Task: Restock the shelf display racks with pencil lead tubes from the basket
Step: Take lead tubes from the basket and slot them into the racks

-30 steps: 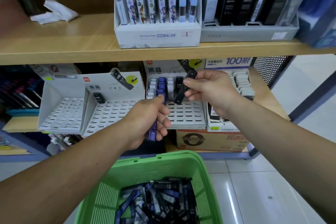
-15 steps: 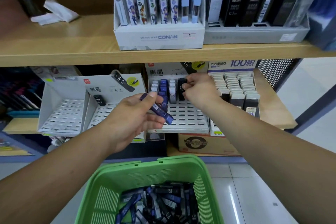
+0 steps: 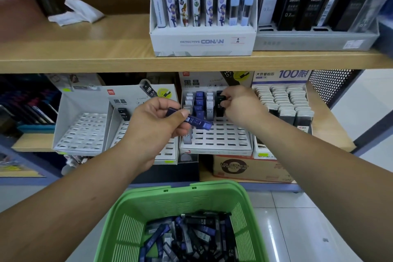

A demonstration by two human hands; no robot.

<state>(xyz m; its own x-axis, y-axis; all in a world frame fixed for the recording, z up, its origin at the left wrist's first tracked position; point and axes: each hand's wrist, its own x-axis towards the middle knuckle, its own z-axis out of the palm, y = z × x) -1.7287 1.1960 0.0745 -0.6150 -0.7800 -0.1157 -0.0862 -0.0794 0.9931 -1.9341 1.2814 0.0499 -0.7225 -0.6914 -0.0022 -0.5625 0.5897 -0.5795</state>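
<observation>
Nearest the camera, the green basket [image 3: 127,232] holds a heap of pencil lead tubes [image 3: 191,238]. Above it the left hand [image 3: 155,127] has its grip pinched on a blue lead tube [image 3: 196,121], which juts rightward past the thumb. Farther back the right hand [image 3: 241,106] has its grip round a black lead tube [image 3: 219,111] standing upright in the white display rack [image 3: 223,140]

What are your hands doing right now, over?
Left hand holds a blue tube. Right hand grips a black tube in the middle rack. Nothing in the way.
</observation>
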